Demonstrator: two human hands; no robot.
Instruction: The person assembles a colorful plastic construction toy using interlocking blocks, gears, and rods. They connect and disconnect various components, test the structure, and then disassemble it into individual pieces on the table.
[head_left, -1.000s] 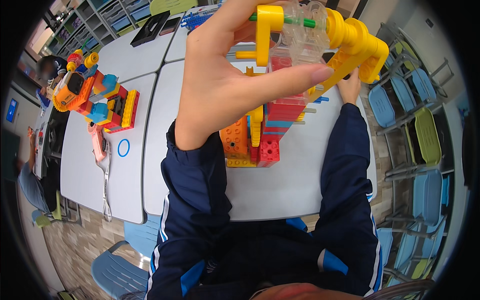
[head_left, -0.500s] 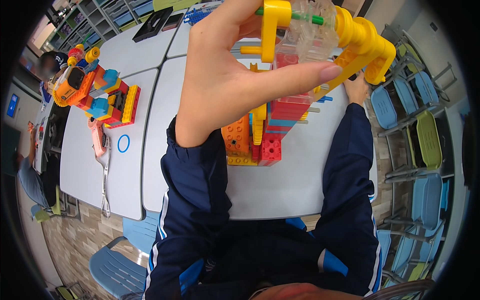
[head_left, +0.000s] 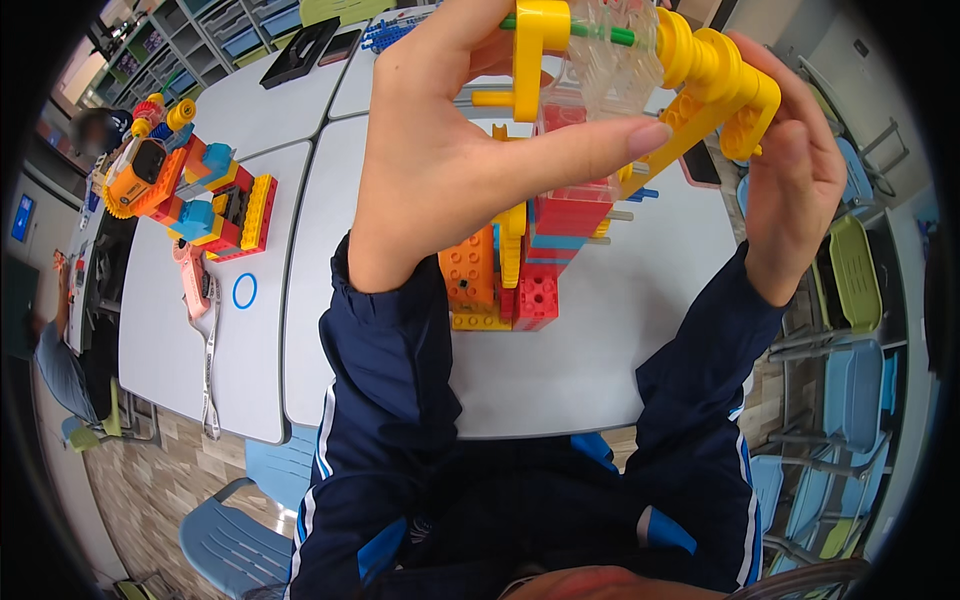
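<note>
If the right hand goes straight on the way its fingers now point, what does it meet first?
The right hand points up and slightly left, its fingers already against the yellow piece of the held assembly. It would press that piece first; depth beyond it is unclear.

Yellow, clear and green brick assembly (head_left: 640,60), seemingly held aloft.
</note>
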